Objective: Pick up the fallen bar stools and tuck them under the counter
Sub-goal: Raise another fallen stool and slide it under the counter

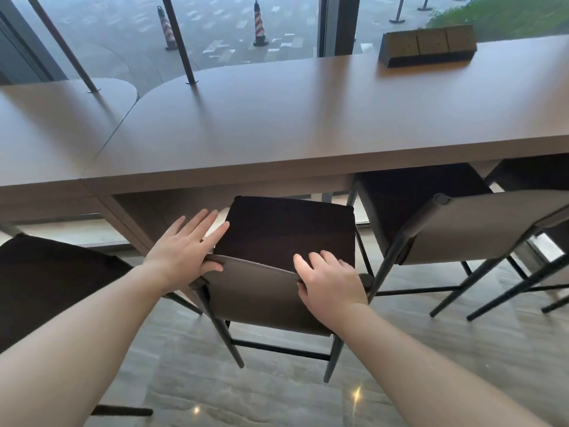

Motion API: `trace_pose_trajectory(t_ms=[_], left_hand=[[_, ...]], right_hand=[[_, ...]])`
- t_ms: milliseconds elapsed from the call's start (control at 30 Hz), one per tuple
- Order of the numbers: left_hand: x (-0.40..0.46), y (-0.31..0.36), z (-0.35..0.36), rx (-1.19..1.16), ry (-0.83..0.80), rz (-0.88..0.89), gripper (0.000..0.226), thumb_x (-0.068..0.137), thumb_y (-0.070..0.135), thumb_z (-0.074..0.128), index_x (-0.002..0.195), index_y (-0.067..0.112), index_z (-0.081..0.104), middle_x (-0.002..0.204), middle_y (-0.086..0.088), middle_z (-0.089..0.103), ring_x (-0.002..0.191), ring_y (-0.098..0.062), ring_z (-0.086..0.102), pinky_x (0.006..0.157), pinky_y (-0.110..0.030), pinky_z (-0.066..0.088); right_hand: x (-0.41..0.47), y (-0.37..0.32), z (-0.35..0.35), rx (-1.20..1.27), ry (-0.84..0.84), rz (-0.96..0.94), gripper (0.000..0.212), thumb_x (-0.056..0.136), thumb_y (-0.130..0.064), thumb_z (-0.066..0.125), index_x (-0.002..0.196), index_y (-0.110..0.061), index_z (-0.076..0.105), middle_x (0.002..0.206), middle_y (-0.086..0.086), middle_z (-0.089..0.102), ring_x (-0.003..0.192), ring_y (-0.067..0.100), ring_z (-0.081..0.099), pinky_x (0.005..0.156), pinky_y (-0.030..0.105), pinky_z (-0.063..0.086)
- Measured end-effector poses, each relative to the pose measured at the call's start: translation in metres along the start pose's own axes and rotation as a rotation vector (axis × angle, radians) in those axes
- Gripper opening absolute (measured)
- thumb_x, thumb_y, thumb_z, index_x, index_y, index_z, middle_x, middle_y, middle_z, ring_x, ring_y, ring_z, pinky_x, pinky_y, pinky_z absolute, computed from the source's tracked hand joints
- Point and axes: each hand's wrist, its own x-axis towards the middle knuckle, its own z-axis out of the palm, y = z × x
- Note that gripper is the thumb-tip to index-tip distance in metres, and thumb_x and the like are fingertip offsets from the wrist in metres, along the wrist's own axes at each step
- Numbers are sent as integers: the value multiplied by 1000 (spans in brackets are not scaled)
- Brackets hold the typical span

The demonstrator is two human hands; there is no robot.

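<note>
An upright bar stool (286, 229) with a dark seat and a tan low backrest stands in front of me, its seat's far edge just under the brown counter (277, 131). My left hand (184, 245) lies at the backrest's left end, fingers straight over the seat corner and thumb on the rail. My right hand (329, 278) grips the backrest's right end, fingers curled over its top edge. A second stool (431, 217) stands to the right, seat partly beneath the counter. A third stool's dark seat (46, 282) shows at the left.
A dark socket box (428, 46) sits on the counter at the back right. Thin metal posts (178, 41) rise from the counter near the window. Another stool's frame (551, 263) shows at the far right. Glossy marble floor (277, 396) lies below.
</note>
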Motion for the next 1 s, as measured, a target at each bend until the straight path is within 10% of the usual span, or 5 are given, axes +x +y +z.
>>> trace_pose_trajectory(t_ms=[333, 1000], left_hand=[[24, -26, 10, -37, 51, 7, 88, 86, 71, 17, 156, 22, -5, 164, -7, -4, 150, -25, -7, 121, -45, 8], [12, -27, 27, -219, 2, -9, 82, 88, 75, 21, 138, 46, -37, 159, 3, -27, 144, -15, -29, 119, -36, -6]], right_hand=[[31, -3, 4, -36, 82, 26, 47, 74, -27, 76, 118, -15, 67, 87, 7, 68, 90, 33, 66, 64, 39, 55], [56, 10, 11, -130, 166, -153, 57, 81, -44, 71, 129, -13, 60, 126, 17, 64, 119, 36, 58, 95, 51, 51]])
